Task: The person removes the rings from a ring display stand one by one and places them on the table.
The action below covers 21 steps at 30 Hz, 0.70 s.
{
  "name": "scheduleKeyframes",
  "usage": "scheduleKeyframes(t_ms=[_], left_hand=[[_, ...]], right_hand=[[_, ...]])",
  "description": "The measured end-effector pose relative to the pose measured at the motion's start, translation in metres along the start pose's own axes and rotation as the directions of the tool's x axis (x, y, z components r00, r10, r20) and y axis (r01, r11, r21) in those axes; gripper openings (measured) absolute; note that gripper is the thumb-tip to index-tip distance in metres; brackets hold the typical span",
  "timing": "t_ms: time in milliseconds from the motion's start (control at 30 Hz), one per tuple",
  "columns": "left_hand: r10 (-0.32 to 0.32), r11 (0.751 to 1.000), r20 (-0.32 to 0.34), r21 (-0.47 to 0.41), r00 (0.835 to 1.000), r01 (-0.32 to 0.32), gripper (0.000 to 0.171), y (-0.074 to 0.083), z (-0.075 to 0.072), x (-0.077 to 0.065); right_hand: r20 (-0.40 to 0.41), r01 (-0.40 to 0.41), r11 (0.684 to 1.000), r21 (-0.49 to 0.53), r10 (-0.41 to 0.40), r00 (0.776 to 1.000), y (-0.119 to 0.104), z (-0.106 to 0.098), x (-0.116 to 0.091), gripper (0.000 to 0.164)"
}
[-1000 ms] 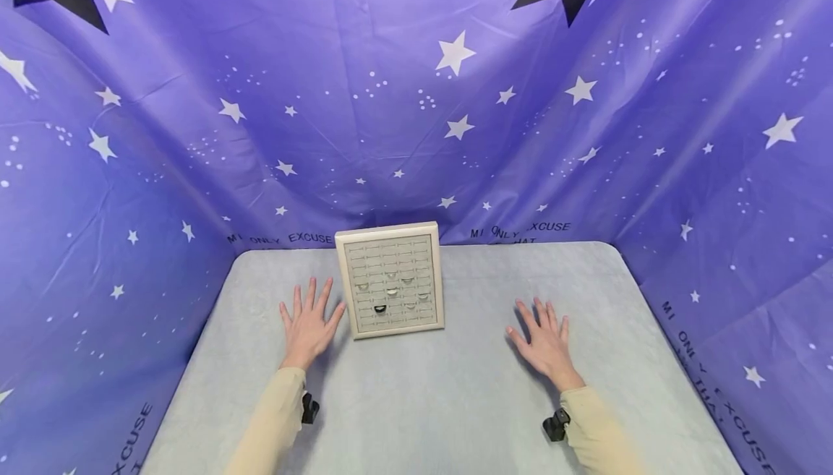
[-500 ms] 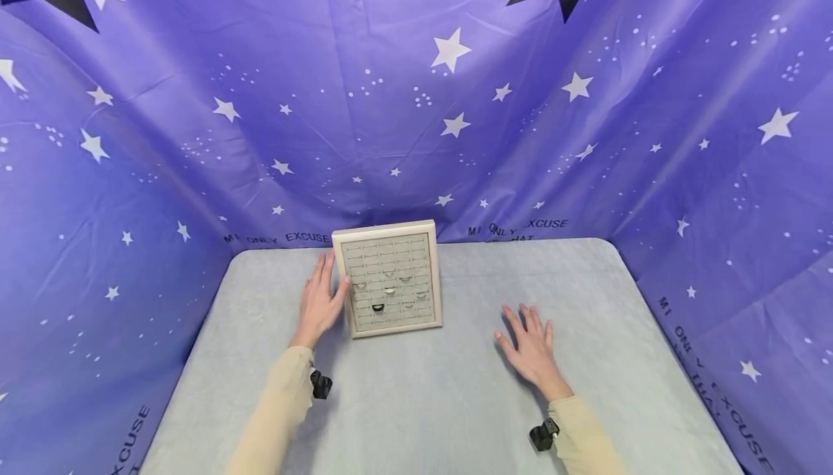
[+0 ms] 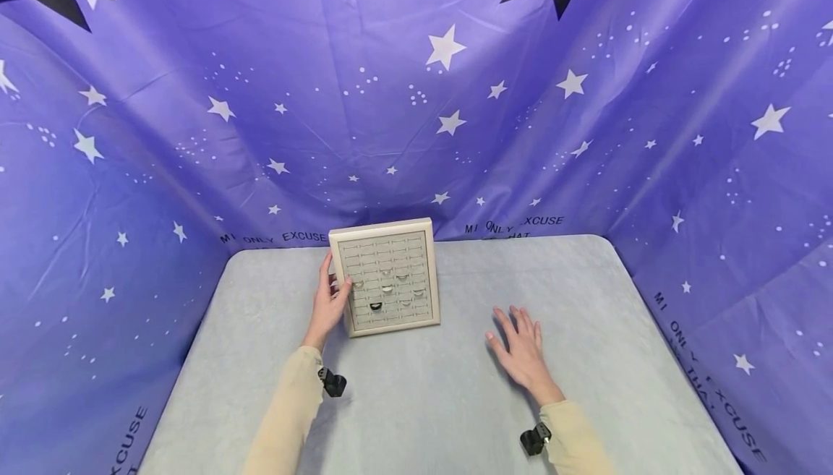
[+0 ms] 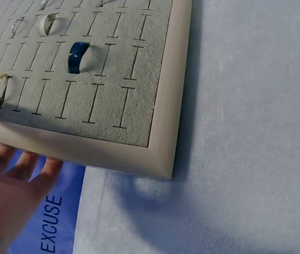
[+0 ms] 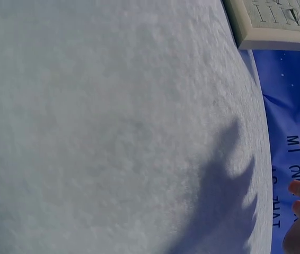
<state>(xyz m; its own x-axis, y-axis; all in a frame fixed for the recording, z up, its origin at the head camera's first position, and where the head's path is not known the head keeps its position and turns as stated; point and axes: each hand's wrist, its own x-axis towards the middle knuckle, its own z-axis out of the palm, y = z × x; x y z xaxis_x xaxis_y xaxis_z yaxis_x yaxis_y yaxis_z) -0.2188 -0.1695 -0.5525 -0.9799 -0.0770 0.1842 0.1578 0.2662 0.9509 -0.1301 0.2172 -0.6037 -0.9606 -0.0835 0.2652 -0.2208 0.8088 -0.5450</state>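
Observation:
A ring display board (image 3: 434, 280) with a cream frame and grey slotted padding leans upright at the back of the table. Several rings sit in its slots, among them a dark blue ring (image 4: 76, 57), a gold ring (image 4: 1, 89) and a silver ring (image 4: 46, 25). My left hand (image 3: 330, 307) grips the board's left edge, thumb on the front and the other fingers behind the frame (image 4: 81, 151). To the right of the board, my right hand (image 3: 523, 356) hovers over the table with fingers spread and holds nothing; its shadow shows in the right wrist view.
A grey cloth-covered table (image 3: 423, 403) lies under both hands. Purple star-printed curtains (image 3: 364, 99) enclose it at the back and on both sides. Each wrist carries a small black camera (image 3: 333, 382).
My left hand has moved right and up to the board, and its fingers have curled round the left edge. My right hand has shifted a little to the left. The board stays in place.

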Motion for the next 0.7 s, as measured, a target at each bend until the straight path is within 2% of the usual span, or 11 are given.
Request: scheduleKeyframes(t_ms=[133, 267, 433, 600, 700], left_hand=[[0.002, 0.986, -0.005, -0.164, 1.000, -0.003, 0.073, 0.001, 0.000, 0.002], [-0.035, 0.957, 0.030, -0.286, 0.999, 0.043, 0.075, 0.004, -0.003, -0.001], [-0.033, 0.945, 0.072, -0.321, 0.997, 0.054, 0.075, 0.012, -0.009, -0.009], [-0.017, 0.954, 0.088, -0.297, 0.996, 0.042, 0.077, 0.024, -0.009, -0.013], [-0.020, 0.959, 0.081, -0.280, 0.996, 0.042, 0.078, 0.026, -0.007, -0.013]], right_hand=[[-0.019, 0.020, 1.000, 0.007, -0.019, 1.000, 0.000, 0.000, -0.002, 0.053], [-0.029, 0.031, 0.999, 0.030, -0.030, 0.999, 0.000, 0.000, -0.003, 0.053], [-0.028, 0.033, 0.999, 0.037, -0.032, 0.999, 0.000, 0.003, -0.005, 0.052], [-0.031, 0.040, 0.998, 0.041, -0.039, 0.999, -0.003, 0.008, -0.009, 0.050], [-0.030, 0.056, 0.997, 0.050, -0.054, 0.998, -0.007, 0.011, -0.011, 0.049]])
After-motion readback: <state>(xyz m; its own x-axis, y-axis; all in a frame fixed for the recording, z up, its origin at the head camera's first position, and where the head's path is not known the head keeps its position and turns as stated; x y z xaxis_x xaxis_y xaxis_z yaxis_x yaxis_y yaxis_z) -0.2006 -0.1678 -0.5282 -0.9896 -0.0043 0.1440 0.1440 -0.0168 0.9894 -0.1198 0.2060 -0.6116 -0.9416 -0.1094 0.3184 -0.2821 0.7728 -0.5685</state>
